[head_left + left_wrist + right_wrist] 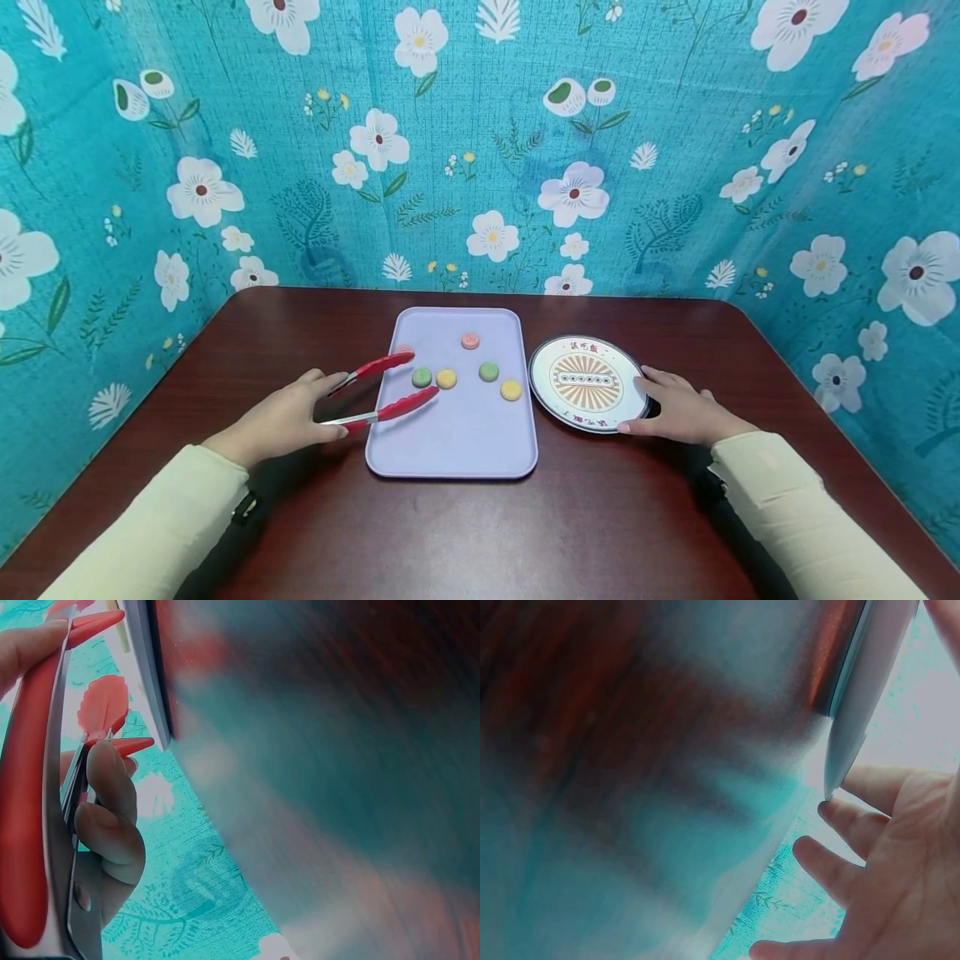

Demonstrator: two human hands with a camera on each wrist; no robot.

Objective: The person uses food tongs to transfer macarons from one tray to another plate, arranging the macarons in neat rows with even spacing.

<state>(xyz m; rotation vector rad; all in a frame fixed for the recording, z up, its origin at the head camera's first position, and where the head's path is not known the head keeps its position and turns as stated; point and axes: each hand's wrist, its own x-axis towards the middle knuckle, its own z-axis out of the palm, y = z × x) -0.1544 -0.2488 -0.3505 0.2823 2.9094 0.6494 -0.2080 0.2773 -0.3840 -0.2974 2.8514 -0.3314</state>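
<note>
My left hand point(288, 421) grips a pair of tongs point(405, 403) with red handles and red scalloped tips. The tongs' arms are spread apart and reach over the left side of a lavender tray point(450, 446). Small round macarons lie on this tray: two pink, one of them point(470, 340) toward the back, two green point(489, 372) and two yellow point(512, 390). The other pink one is partly hidden by the upper tong tip. Right of the tray is a white plate point(551, 379) with a sunburst print. My right hand point(686, 410) touches its right rim, fingers spread and relaxed.
Tray and plate stand side by side on a dark brown wooden table point(465, 533), the plate's left rim close to the tray. Behind the table hangs a turquoise floral cloth point(450, 225).
</note>
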